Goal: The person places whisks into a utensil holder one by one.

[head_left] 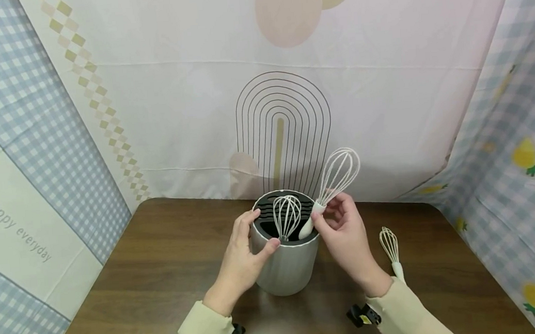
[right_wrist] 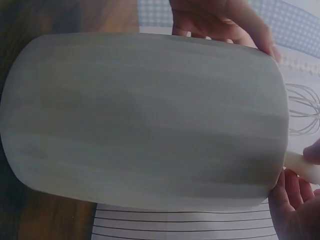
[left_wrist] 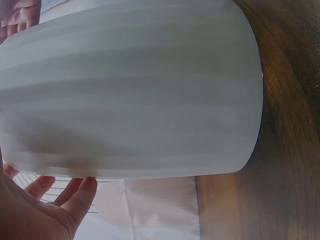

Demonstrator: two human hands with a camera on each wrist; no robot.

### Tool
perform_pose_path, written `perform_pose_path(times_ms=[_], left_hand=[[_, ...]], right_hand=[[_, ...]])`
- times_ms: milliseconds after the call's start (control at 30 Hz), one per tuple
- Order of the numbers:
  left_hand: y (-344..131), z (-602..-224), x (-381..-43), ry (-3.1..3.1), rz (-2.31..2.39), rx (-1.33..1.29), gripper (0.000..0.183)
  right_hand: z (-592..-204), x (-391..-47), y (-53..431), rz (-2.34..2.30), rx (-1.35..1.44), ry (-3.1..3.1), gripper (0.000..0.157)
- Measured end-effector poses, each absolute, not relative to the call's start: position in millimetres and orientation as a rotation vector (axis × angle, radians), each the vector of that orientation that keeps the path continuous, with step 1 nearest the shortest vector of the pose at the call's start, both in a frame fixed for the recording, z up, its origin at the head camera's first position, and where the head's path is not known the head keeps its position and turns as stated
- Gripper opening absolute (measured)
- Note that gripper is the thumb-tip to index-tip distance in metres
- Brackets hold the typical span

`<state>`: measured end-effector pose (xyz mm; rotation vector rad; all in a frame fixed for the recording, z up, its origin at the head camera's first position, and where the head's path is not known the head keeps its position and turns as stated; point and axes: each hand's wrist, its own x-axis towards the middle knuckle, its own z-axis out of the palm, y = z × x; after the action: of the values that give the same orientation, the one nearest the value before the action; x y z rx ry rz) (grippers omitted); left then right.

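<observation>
A light grey utensil holder [head_left: 286, 269] with a dark slotted top [head_left: 266, 211] stands upright between my hands. One white whisk [head_left: 287, 215] sits in its front opening, wire loops up. My left hand [head_left: 241, 259] grips the holder's left side, thumb at the front rim and fingers along the side. With thumb and fingers my right hand [head_left: 346, 229] pinches a larger white whisk [head_left: 340, 175] by its handle. That whisk leans to the right, its handle end over the front opening. In the right wrist view its pale handle [right_wrist: 300, 165] shows right at the holder's rim.
A third, smaller whisk [head_left: 391, 249] lies on the brown wooden table [head_left: 163, 278], right of my right hand and partly behind the sleeve. A patterned white cloth [head_left: 189, 115] hangs behind the table, with blue checked cloth [head_left: 4, 66] at the left and right sides.
</observation>
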<state>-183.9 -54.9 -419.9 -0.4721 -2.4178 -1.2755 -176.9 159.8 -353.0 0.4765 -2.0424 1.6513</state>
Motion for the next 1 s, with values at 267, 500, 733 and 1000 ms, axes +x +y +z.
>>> perform_pose_path(times_ms=[267, 500, 733, 1000], left_hand=[[-55, -420, -184, -2.404, -1.270, -0.485, 0.070], [-55, -420, -184, -2.394, -1.264, -0.491, 0.070], [-55, -420, -184, -2.397, -1.264, -0.495, 0.070], [-55, -421, -184, -2.394, -1.259, -0.504, 0.070]], right_hand=[[-357, -177, 159, 1.588, 0.537, -2.073, 0.063], [-344, -167, 153, 1.521, 0.574, -2.132, 0.067], [-335, -157, 147, 1.443, 0.607, -2.188, 0.070], [-356, -171, 157, 1.374, 0.638, -2.231, 0.077]])
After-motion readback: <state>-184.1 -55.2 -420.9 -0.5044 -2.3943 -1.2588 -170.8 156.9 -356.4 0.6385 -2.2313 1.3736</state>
